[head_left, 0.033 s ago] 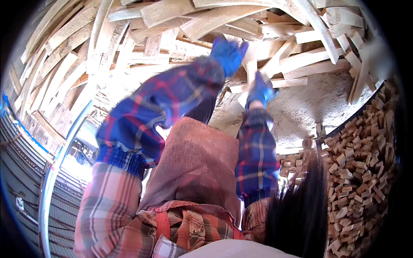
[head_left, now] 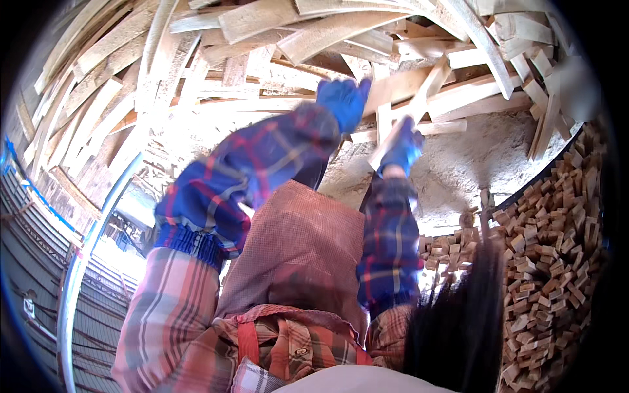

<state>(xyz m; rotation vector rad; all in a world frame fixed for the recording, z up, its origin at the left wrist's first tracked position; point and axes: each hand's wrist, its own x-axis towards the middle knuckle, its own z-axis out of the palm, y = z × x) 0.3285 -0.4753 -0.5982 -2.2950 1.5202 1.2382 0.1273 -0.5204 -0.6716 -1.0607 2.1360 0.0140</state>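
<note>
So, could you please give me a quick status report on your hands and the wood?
Left hand by a board, right hand at a slat, grips unclear. Slat slants away rightward. More boards crossed beyond.

We are reaching toward the far side in blue gloves. Our left hand (head_left: 342, 105) is showing beside a broad wooden board (head_left: 401, 88), blur hiding any contact. Our right hand (head_left: 402, 149) is lying against a pale wooden slat (head_left: 430, 86), its grip unclear. Long offcuts (head_left: 337, 34) are lying crisscross beyond; wood blocks (head_left: 544, 281) are piling high at right. We are wearing a reddish-brown apron (head_left: 295, 255).
</note>
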